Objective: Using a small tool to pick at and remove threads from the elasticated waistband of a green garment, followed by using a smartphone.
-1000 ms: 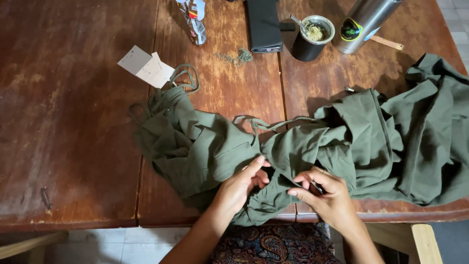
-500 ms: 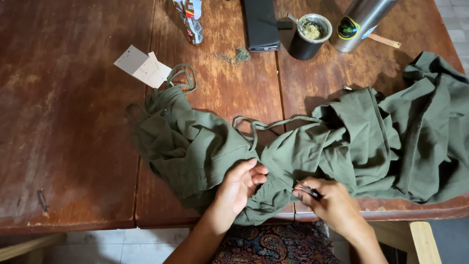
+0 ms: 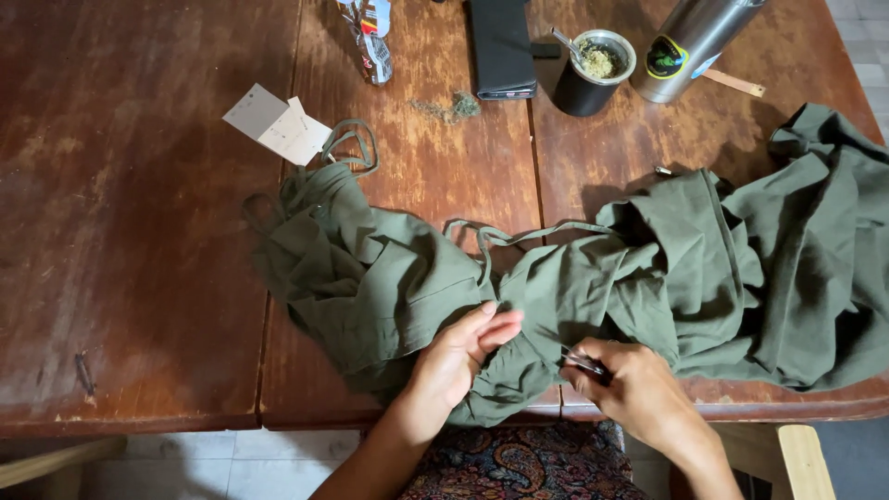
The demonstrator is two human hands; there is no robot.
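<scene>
An olive-green garment [image 3: 593, 278] with thin straps lies crumpled across the wooden table [image 3: 130, 231], from the middle to the right edge. My left hand [image 3: 458, 356] rests on the cloth near the table's front edge, fingers together and pinching a fold. My right hand [image 3: 630, 389] sits just to the right, shut on a small dark metal tool [image 3: 583, 363] whose tip points at the fabric between my two hands.
White paper tags [image 3: 278, 125] lie by the garment's strap loop. At the back stand a dark cup of green herb with a metal straw [image 3: 593, 69], a steel flask [image 3: 690, 42], a black case [image 3: 500, 46] and a small bottle [image 3: 370, 37]. A patterned seat [image 3: 519, 463] is below.
Both hands have shifted slightly on the cloth near the front edge. My right hand still holds the small tool; the garment lies much as before.
</scene>
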